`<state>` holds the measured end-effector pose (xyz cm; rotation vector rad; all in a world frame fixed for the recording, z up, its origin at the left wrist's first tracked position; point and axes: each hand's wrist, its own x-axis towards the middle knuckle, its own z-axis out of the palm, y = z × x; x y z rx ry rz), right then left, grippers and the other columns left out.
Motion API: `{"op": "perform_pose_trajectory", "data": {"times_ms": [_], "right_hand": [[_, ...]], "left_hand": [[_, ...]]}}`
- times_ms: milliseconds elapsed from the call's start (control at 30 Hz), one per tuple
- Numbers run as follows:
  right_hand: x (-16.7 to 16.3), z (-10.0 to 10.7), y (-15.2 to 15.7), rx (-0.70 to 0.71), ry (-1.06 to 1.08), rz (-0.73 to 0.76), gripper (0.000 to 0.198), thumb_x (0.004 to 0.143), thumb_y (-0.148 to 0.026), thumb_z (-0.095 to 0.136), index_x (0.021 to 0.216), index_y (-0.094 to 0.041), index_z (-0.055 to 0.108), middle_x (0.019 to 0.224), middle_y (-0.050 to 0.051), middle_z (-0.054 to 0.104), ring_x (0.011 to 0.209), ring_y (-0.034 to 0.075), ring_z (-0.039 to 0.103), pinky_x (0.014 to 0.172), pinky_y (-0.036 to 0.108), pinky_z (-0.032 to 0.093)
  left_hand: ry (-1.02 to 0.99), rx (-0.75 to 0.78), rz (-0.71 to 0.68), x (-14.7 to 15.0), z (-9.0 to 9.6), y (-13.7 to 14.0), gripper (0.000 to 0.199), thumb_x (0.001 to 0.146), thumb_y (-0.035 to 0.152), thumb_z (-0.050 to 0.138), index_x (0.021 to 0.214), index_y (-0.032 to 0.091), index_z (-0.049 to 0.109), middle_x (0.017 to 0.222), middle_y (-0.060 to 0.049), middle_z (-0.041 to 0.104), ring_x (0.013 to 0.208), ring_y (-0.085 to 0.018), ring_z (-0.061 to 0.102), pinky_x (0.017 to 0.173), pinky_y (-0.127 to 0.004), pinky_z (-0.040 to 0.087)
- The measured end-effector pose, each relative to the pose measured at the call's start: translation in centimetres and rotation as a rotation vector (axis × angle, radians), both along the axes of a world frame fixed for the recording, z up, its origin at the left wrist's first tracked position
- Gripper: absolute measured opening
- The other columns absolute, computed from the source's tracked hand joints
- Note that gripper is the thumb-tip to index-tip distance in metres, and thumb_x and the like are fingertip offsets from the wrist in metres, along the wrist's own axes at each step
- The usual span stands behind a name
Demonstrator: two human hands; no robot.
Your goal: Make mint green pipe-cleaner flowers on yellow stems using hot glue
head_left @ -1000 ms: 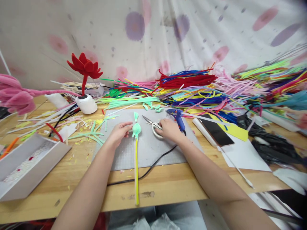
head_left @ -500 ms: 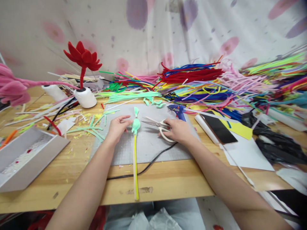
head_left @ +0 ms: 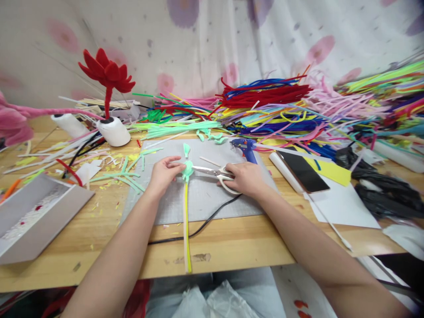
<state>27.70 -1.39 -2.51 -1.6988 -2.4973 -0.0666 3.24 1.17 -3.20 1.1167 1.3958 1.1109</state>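
My left hand point(head_left: 167, 174) pinches the mint-green fuzzy ball point(head_left: 188, 169) from its left side, thumb and fingers together. A mint-green leaf-shaped tip point(head_left: 186, 150) sticks up beyond the ball. From the ball, a pale and yellow pair of stems point(head_left: 186, 225) runs toward me past the table's front edge. In my right hand point(head_left: 247, 178) are white-handled scissors point(head_left: 207, 170); their blades are closed and point left, with the tips at the ball's right side. Just beyond the blades, a short pale strip point(head_left: 208, 162) lies on the grey cutting mat point(head_left: 212, 203).
A blue glue gun point(head_left: 244, 148) stands behind my right hand, and its black cord point(head_left: 212, 218) crosses the mat. Right of it lies a phone point(head_left: 303, 170). Bundles of coloured pipe cleaners point(head_left: 265, 95) fill the back. At left are a red flower point(head_left: 107, 73) and an open box point(head_left: 46, 216).
The scissor blades have gone from parted to closed, and their tips have moved left to the green ball. A short pale strip now shows on the mat. The view has shifted slightly.
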Motion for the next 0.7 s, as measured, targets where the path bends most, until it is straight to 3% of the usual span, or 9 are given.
{"op": "perform_pose_trajectory", "data": {"times_ms": [700], "right_hand": [[-0.24, 0.09, 0.01, -0.002, -0.032, -0.023, 0.044, 0.073, -0.061, 0.049, 0.085, -0.021, 0.061, 0.080, 0.006, 0.068, 0.073, 0.020, 0.059, 0.058, 0.028, 0.026]], "left_hand": [[-0.037, -0.021, 0.011, 0.15, 0.35, -0.18, 0.053, 0.046, 0.031, 0.077, 0.093, 0.009, 0.065, 0.072, -0.007, 0.066, 0.050, -0.008, 0.050, 0.037, -0.017, 0.030]]}}
